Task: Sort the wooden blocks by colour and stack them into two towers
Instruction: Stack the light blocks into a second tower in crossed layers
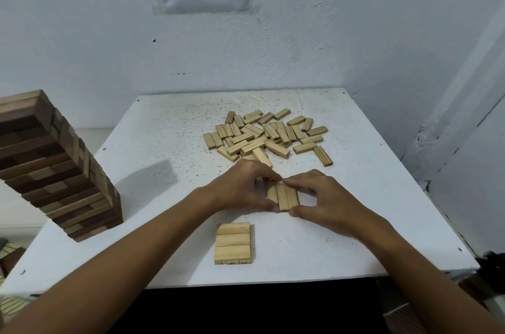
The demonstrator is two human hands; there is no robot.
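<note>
Three light wooden blocks (pixel 284 197) lie side by side in a row at the middle of the white table (pixel 164 142). My left hand (pixel 240 186) grips the row from the left, thumb at its near end and fingers at its far end. From the right, my right hand (pixel 325 197) pinches the same row. A flat layer of three light blocks (pixel 233 242) sits nearer to me. Farther back lies a loose pile of several light blocks (pixel 266 136). A tall tower of dark brown blocks (pixel 57 169) stands at the table's left edge.
The table stands against a white wall corner at the back and right. Its near edge (pixel 246 283) runs just below the flat layer. Slatted wooden items (pixel 11 303) lie on the floor at the lower left.
</note>
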